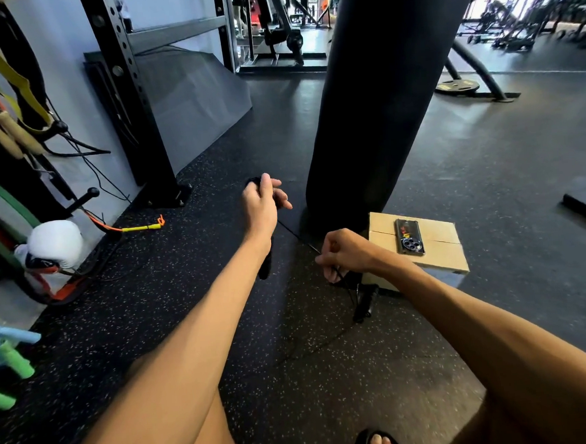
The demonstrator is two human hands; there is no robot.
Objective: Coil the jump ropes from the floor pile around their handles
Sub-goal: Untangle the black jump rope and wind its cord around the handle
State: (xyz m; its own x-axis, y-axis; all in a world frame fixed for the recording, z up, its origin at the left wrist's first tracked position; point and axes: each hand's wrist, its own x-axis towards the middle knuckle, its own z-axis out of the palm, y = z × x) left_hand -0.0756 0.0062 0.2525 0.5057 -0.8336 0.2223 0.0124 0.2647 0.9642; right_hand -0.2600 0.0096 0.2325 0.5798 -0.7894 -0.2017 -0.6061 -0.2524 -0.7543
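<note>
My left hand [262, 203] is raised over the floor and closed around a black jump rope handle [265, 266], whose lower end pokes out below my wrist. A thin black cord [297, 236] runs taut from that hand down to my right hand [346, 253], which pinches it. Below my right hand the cord hangs in loops to the second black handle [365, 301], lying on the floor. More cord [313, 349] trails faintly across the speckled mat.
A black punching bag [380, 96] hangs just behind my hands. A cardboard box [434, 247] with a phone [408, 237] on it sits right of my right hand. Green and blue handled ropes [8, 356], a white boxing glove [54, 245] and a rack post [141, 121] are at left.
</note>
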